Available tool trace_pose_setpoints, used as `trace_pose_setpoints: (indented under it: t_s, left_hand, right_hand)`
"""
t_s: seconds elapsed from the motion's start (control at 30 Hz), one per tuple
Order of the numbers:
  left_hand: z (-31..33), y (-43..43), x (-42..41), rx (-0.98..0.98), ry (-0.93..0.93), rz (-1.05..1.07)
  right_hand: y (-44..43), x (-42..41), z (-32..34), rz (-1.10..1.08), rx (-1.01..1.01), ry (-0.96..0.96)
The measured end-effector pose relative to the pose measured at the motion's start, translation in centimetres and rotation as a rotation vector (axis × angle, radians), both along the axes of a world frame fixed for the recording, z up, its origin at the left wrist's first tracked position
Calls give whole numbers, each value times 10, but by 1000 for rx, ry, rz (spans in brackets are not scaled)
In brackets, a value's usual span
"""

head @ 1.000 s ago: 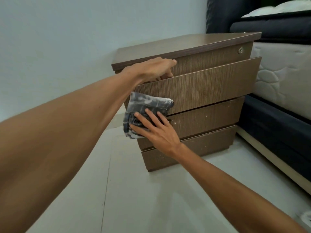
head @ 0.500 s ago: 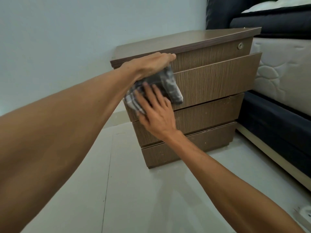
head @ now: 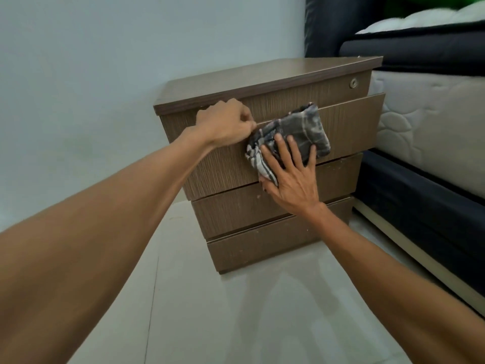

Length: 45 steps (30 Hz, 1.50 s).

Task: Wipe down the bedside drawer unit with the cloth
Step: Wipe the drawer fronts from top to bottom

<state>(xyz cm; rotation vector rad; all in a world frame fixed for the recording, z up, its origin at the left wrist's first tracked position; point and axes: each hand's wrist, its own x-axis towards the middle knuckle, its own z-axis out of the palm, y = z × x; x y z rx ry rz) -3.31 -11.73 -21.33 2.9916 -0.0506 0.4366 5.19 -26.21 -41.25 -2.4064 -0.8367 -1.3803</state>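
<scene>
The cloth (head: 290, 137), a folded grey checked rag, is lying pressed flat against the front of the second drawer (head: 341, 127) of the bedside drawer unit (head: 262, 80), around the middle of that panel and just under its top edge. The right hand (head: 291, 177) is spreading over the cloth's lower half, fingers splayed and open, palm pushing it onto the wood rather than gripping it; the heel of the hand is reaching down over the drawer below. The cloth's long axis is running up and to the right, along the slope of the drawer front as seen from here, with a loose striped corner hanging off by the thumb.

The left hand (head: 225, 122) is sitting just to the left of the cloth, clenched into a loose fist with its fingertips hooked at the drawer's upper edge, apparently steadying the drawer, which is standing a little proud of the others. It is almost touching the cloth's left end.

Judging from this, the right hand is the working one, and the unwiped stretch of panel is lying to its right, toward the mattress (head: 433, 106) and the dark bed base (head: 420, 206). A sweep that way along the grain seems the natural stroke. The two lower drawers (head: 236, 219) and the top board look as if they are awaiting their turn; small pale specks are showing on them. The pale floor (head: 210, 311) in front is carrying nothing.
</scene>
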Motion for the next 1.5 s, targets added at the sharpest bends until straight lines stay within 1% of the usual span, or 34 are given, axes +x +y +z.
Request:
trace_pose_setpoints:
  t_s: [0.1,0.2,0.27,0.37,0.4,0.43,0.47,0.5,0.53,0.57,0.63,0.67,0.7,0.73,0.8,0.87,0.93,0.97,1.1,1.17,1.23,1.4,1.5]
  left_hand:
    - [-15,-7,1,195,-177,15]
    - [-23,-12,0,299,-278,-7]
    - [-27,-12,-2,319,-310,-20]
    - [-36,-9,-8,316,-366,-41]
    - [-41,-7,-10,315,-380,-47]
    - [-46,-6,-11,321,-390,-52]
    - [-50,-4,-12,329,-398,-56]
    - [-55,-3,-13,332,-407,-59]
    - [-58,-3,-13,329,-419,-59]
    - [-60,-3,-13,323,-429,-57]
    - [-59,-4,-13,315,-431,-50]
    - [-58,-5,-13,313,-426,-46]
    - [-57,-5,-13,311,-418,-40]
    - [-55,-5,-12,308,-409,-32]
    - [-52,-4,-10,304,-386,-16]
    - [-51,-3,-7,297,-365,-2]
    - [-50,-3,-6,296,-360,4]
    - [-50,-2,-5,298,-359,4]
    - [-52,-2,-6,308,-368,2]
    - [-52,0,-7,314,-378,-6]
    - [-54,2,-7,332,-388,-32]
    - [-59,8,-6,417,-418,-66]
    - [-59,8,-3,474,-439,-51]
  right_hand:
    - [-20,13,3,-77,160,146]
    - [-35,23,11,-118,390,330]
    - [-44,28,19,-112,622,433]
    - [-58,31,35,-64,1105,570]
    - [-61,29,39,-65,1223,590]
    - [-62,23,41,-62,1295,592]
    - [-60,16,41,-37,1325,578]
    - [-54,6,38,8,1310,555]
    - [-44,-5,34,70,1248,531]
    - [-32,-16,30,130,1138,504]
    - [-4,-30,19,176,791,443]
    - [9,-31,13,149,608,403]
    - [18,-29,8,111,472,361]
    - [23,-25,4,82,393,331]
    - [22,-14,1,45,339,288]
    - [13,0,-2,15,327,265]
    - [0,12,2,-30,396,308]
    - [-7,18,7,-43,485,355]
    - [-36,33,25,-26,1030,566]
    - [-51,36,30,-66,1212,648]
    - [-62,34,30,-97,1287,704]
    - [-76,12,7,-54,1470,747]
    - [-69,-10,-9,-37,1471,817]
